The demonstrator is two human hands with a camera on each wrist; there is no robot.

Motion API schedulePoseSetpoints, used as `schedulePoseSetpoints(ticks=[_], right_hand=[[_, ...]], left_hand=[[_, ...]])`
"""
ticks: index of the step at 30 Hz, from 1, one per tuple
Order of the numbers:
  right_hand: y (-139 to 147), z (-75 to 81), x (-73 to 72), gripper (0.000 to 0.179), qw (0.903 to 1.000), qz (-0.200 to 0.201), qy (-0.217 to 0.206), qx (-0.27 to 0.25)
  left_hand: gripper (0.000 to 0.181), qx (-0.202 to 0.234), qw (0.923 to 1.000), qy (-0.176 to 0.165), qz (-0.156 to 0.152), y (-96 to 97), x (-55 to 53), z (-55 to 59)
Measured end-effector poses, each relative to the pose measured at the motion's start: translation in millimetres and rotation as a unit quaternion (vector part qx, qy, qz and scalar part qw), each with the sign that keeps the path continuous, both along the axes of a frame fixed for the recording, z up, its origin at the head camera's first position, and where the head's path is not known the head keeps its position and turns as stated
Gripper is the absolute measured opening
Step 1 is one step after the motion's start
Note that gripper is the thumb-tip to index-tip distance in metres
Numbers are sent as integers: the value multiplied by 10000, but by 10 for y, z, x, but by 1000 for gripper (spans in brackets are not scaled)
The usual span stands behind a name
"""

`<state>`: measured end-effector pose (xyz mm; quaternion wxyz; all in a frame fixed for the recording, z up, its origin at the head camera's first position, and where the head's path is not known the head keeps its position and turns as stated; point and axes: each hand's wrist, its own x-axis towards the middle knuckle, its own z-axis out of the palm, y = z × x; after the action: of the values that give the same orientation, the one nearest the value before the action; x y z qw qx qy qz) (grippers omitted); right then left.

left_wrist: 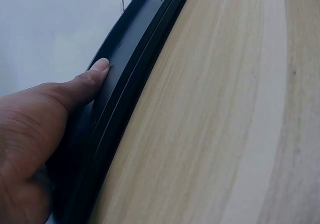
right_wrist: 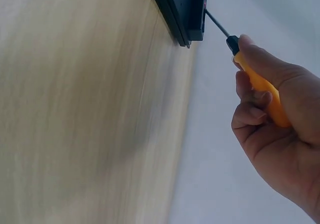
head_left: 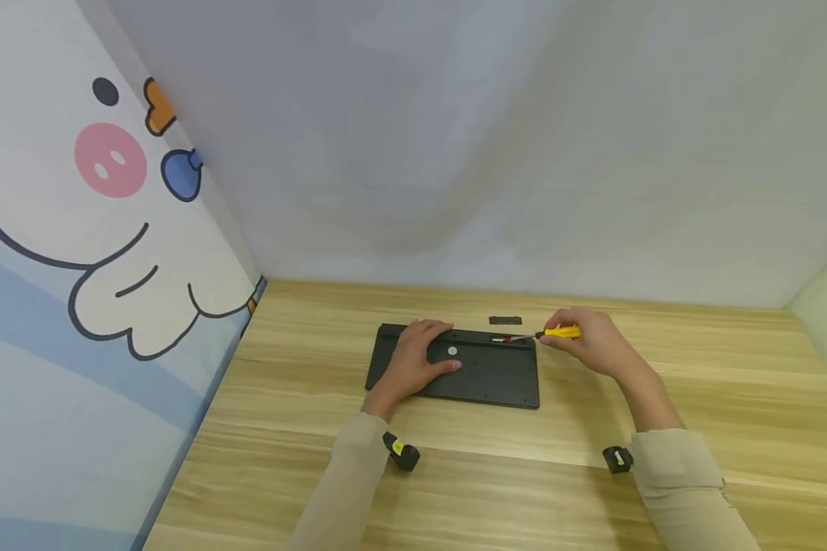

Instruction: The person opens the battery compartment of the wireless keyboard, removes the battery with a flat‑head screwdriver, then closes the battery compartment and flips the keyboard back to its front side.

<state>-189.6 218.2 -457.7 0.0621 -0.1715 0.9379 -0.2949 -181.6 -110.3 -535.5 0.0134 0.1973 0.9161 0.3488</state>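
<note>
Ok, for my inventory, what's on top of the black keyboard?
The left hand, a round white spot, a red piece and the tip of a screwdriver; what the hand covers is hidden.

Light wood-grain desk [head_left: 262,459], plain pale back wall [head_left: 496,153], blue-and-white left wall [head_left: 62,428] printed with a large pink-snouted cartoon pig [head_left: 34,176]

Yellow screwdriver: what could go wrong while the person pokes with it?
The yellow screwdriver might slip and scratch the black device. The little red piece at the screwdriver's end could pop out or get scraped. The small black strip lies near the right hand, which might knock it away.
</note>
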Motion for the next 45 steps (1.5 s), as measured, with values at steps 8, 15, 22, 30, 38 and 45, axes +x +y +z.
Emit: schedulePoseSetpoints(ticks=[8, 15, 22, 30, 38, 45], right_hand=[[79, -96, -5, 16, 9993, -208, -224, -213], [125, -149, 21, 28, 9957, -468, -739, -320], [69, -134, 101, 42, 9858, -925, -1274, -591], [40, -116, 151, 43, 9857, -997, -1260, -514], [47, -43, 160, 38, 9935, -952, -612, -75], [32, 46, 128, 25, 9985, -532, -87, 52]], left_hand=[[68, 7, 10000, 3, 10, 0, 6, 10], [69, -2, 10000, 1, -16, 7, 16, 39], [70, -36, 10000, 22, -5, 5, 8, 36], [70, -3, 10000, 15, -23, 9, 5, 14], [70, 4, 10000, 8, -30, 14, 11, -8], [69, 54, 10000, -49, 2, 4, 8, 20]])
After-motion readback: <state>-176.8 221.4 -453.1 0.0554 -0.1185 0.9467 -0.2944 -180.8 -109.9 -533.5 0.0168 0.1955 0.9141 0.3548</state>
